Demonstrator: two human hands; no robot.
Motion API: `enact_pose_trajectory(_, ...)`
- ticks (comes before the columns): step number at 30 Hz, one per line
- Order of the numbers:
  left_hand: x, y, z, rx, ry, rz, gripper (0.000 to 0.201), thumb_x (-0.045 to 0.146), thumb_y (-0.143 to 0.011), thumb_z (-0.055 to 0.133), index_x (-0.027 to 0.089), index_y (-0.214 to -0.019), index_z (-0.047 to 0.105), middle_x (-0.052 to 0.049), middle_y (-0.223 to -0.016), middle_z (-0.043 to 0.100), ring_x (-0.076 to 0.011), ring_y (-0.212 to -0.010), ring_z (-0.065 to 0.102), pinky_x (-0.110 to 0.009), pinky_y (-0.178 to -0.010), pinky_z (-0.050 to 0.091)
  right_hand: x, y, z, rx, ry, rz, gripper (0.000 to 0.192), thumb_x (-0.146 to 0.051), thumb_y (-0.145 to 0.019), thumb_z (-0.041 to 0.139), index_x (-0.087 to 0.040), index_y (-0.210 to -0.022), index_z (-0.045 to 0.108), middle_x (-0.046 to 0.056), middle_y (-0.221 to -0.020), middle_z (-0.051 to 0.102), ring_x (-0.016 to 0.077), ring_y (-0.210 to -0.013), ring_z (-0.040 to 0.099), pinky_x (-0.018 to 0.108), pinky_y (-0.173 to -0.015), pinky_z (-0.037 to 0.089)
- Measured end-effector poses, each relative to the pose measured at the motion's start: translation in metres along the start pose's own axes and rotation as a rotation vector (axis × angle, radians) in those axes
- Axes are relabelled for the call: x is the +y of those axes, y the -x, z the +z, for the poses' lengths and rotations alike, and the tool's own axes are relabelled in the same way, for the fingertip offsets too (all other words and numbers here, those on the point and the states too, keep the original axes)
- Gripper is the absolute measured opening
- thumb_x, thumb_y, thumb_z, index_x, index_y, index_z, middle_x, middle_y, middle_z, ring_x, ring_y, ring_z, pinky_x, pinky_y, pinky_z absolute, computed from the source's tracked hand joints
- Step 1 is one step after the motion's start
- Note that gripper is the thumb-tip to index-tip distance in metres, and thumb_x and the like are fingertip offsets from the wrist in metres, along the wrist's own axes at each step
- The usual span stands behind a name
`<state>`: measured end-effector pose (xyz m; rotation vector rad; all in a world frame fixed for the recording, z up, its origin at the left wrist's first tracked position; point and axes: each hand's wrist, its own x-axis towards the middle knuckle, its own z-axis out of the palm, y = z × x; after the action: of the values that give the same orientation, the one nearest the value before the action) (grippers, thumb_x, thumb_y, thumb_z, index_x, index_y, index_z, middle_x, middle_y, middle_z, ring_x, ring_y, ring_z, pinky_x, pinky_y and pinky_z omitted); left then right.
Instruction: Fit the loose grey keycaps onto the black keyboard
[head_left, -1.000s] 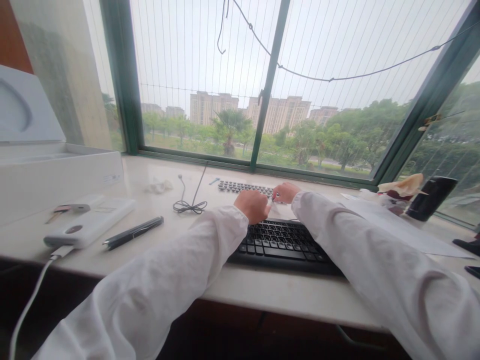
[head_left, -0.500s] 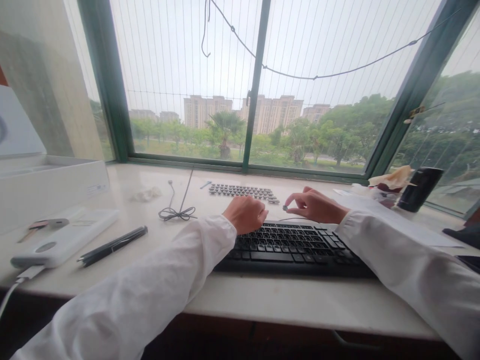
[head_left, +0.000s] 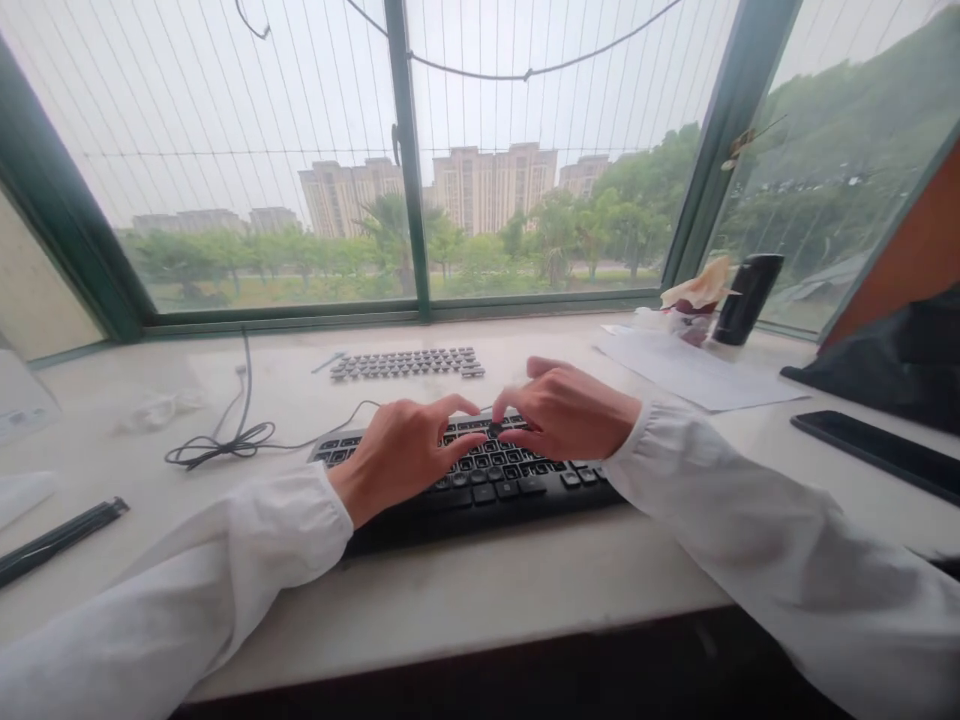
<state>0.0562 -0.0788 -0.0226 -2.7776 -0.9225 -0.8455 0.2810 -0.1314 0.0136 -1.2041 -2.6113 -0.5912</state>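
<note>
A black keyboard (head_left: 499,490) lies under both hands, many of its key positions showing bare sockets without caps. My right hand (head_left: 570,408) is over its middle, thumb and forefinger pinching a small dark keycap (head_left: 495,431) just at the key field. Left of it, my left hand (head_left: 409,445) rests over the keyboard with thumb and forefinger apart, holding nothing I can see. Behind the keyboard, several loose keycaps (head_left: 409,363) stand in neat rows on the white surface. Whether the pinched cap touches a socket I cannot tell.
To the left are a bundled cable (head_left: 251,440), crumpled plastic (head_left: 161,408) and a black pen (head_left: 64,540). At right lie white paper (head_left: 697,372), a dark phone (head_left: 885,450) and a black cylinder (head_left: 748,298). A window frame (head_left: 420,308) borders the back.
My view has turned right. My right hand has brought the keycap from behind the keyboard to over its keys. My left hand's fingers have spread from a curled shape.
</note>
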Motion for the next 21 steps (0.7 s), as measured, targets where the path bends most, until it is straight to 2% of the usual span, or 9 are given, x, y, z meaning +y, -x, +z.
enact_pose_trajectory(5, 0.0, 0.0, -0.001, -0.012, -0.016, 0.043, 0.042, 0.06, -0.087, 0.052, 0.026, -0.103, 0.071, 0.006, -0.048, 0.049, -0.0091, -0.044, 0.045, -0.022, -0.052, 0.029, -0.005, 0.0, -0.002, -0.017, 0.043, -0.023, 0.03, -0.042, -0.088, 0.057, -0.017, -0.098, 0.069, 0.002, -0.057, 0.064, 0.0163, -0.055, 0.047, 0.031, -0.076, 0.032)
enact_pose_trajectory(11, 0.002, 0.002, -0.003, 0.025, -0.034, 0.078, 0.039, 0.058, -0.086, 0.055, 0.027, -0.101, 0.072, 0.008, -0.047, 0.046, -0.0072, -0.042, 0.04, -0.021, -0.05, 0.028, -0.011, -0.001, -0.002, 0.027, 0.082, -0.042, 0.028, -0.037, -0.086, 0.057, -0.014, -0.093, 0.069, 0.002, -0.053, 0.059, 0.017, -0.054, 0.045, 0.031, -0.074, 0.03)
enact_pose_trajectory(21, 0.006, 0.004, -0.003, 0.005, -0.002, 0.116, 0.036, 0.054, -0.087, 0.056, 0.025, -0.096, 0.074, 0.007, -0.046, 0.047, -0.0057, -0.041, 0.038, -0.02, -0.049, 0.027, -0.011, -0.002, 0.003, 0.046, -0.019, -0.058, 0.03, -0.038, -0.081, 0.06, -0.015, -0.096, 0.071, -0.001, -0.046, 0.051, 0.0166, -0.055, 0.043, 0.031, -0.074, 0.034)
